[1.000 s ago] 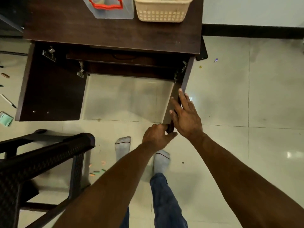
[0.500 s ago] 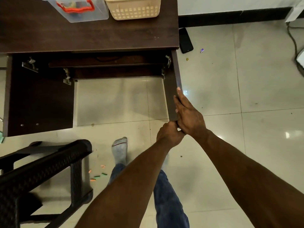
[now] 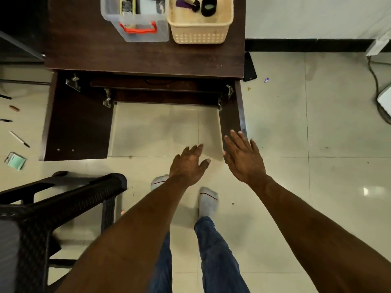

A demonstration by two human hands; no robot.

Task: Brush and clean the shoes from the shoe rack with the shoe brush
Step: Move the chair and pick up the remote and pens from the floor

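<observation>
Now, shoes: none in view; the open cabinet shows only dark shelves, so where they sit I cannot tell.
Brush: possibly the dark-handled thing in the basket at 12 o'clock on the worktop, too small to be sure.
Handling, as a judgement: a shoe should be light and stiff at the sole, soft in the upper; best taken at the heel or with fingers inside the opening. A brush is light and rigid, taken by its back.
Right door: swung open, edge toward the person, at 1 o'clock from the hands.
Right hand: flat, fingers spread and straight, fingertips over the door's near end; contact unclear; holds nothing.
Left hand: open, fingers loosely spread, over the floor just at 9 o'clock of the right hand; holds nothing.
Arms: both stretched forward and down.
Left door: open wide at 10 o'clock.
Box: clear, red handle, at 9 o'clock of the basket.
Chair: dark, at 8 o'clock.
</observation>
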